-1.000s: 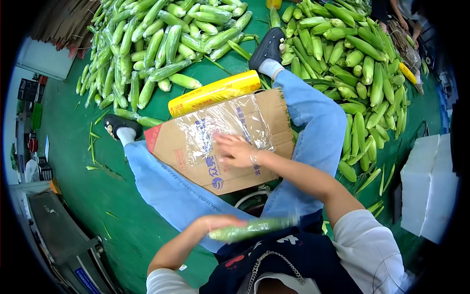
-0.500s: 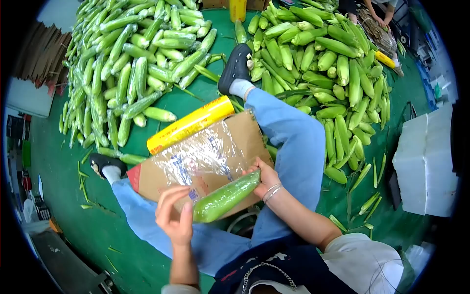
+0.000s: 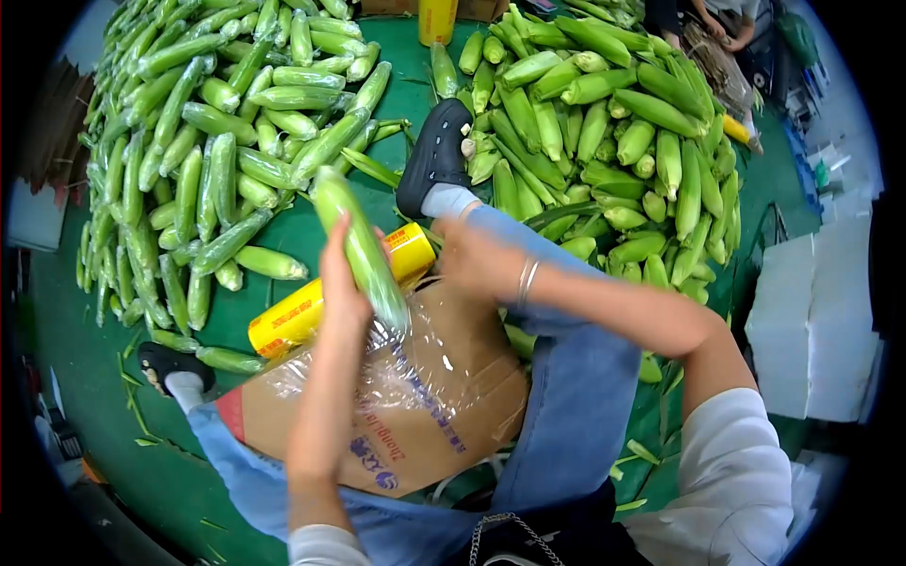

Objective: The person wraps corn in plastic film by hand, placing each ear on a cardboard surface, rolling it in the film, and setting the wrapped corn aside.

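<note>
My left hand (image 3: 347,274) is closed around an ear of corn in its green husk (image 3: 354,241), wrapped in clear film and tilted above the cardboard box (image 3: 481,349) on my lap. My right hand (image 3: 477,259) is smeared by motion beside the right end of the yellow film roll (image 3: 293,316); its fingers cannot be made out. Glossy clear film (image 3: 415,368) lies across the cardboard. The roll rests along the far edge of the cardboard.
Film-wrapped corn (image 3: 203,179) is heaped at the left. Unwrapped corn in husks (image 3: 604,141) is piled at the right. Another yellow roll (image 3: 437,21) stands at the back. Another person's hands (image 3: 731,36) show at top right. White foam boxes (image 3: 816,311) stand at right.
The corn has moved forward and left, from between both hands into my left hand alone. My right hand has let go of it and reached forward toward the roll's end.
</note>
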`<state>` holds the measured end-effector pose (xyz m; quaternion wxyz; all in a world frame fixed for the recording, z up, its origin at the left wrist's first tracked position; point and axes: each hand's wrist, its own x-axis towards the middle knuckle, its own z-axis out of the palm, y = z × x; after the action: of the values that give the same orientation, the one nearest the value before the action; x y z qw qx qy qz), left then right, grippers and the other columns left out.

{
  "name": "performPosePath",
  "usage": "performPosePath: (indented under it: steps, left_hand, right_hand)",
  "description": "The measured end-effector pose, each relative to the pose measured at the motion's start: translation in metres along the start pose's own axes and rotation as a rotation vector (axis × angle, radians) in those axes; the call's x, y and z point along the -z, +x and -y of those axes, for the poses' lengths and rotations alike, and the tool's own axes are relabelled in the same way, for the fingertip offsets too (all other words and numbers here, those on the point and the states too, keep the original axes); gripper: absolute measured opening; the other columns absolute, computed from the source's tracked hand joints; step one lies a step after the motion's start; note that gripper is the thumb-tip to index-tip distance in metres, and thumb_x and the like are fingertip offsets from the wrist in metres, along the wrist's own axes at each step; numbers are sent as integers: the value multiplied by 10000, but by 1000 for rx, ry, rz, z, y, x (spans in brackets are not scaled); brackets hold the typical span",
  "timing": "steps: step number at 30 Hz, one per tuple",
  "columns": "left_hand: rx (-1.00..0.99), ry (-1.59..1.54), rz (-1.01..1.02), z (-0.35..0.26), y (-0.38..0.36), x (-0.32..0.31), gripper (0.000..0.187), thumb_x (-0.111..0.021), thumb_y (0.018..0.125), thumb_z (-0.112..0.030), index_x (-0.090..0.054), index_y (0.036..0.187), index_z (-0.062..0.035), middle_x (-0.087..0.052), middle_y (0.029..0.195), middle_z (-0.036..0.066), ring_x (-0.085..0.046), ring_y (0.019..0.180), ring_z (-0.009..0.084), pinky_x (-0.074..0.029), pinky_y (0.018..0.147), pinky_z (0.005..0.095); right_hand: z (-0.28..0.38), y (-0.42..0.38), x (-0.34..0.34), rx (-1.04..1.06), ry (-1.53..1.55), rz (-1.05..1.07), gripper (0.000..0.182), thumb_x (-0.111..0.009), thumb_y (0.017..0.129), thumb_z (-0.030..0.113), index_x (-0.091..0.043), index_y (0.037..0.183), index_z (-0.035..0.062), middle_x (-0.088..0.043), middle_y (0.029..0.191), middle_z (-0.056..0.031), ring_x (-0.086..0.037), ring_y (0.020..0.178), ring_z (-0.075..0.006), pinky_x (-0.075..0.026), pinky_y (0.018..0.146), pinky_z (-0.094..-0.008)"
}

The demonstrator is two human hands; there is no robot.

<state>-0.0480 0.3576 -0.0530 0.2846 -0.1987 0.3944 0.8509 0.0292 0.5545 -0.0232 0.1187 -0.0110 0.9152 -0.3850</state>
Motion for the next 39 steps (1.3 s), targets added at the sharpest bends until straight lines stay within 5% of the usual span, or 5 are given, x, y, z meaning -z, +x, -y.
performPosePath:
  steps: [7,14,22,33,39]
  left_hand:
    - [-741,288,248,-142,129,-26,651,-521,951,-282,-216,1430,35,-349,1445,185,-452,1248,329,-355,1074,401]
    - [-577,1076,-243,-90,-30,101,242,-620,883,-231,-659,933,3,-663,804,55,-610,710,120,-495,659,258]
    - [-316,1598,-629,7,-268,192,454,-731,773,-301,-548,1038,19,-616,904,187,-625,806,316,-497,700,394]
    - [-199,1596,-424,34,-256,211,238,-599,848,-265,-632,803,-33,-644,730,201,-632,710,387,-493,656,456]
    - [-598,1923,-703,52,-261,188,359,-603,867,-355,-535,932,-9,-625,731,171,-629,758,413,-511,674,473]
  right_hand:
    - [-229,82,40,384,-1097,263,281,-537,829,160,-583,1102,109,-533,1197,-83,-486,1163,-231,-367,973,-434]
    - [-203,96,24,410,-1354,493,289,-492,882,284,-676,1093,213,-500,1328,-53,-400,1265,-235,-243,1089,-447]
    - [-142,-39,154,-401,-940,-415,483,-725,728,220,-594,1164,59,-577,1117,-171,-582,1010,-320,-496,838,-406]
    - [82,-66,14,665,-477,-593,512,-746,651,97,-588,1134,36,-596,1062,-172,-565,973,-350,-472,854,-415]
    - [112,-65,-155,559,-216,-251,523,-738,668,128,-575,1146,-7,-563,1041,-168,-536,987,-334,-438,884,-407]
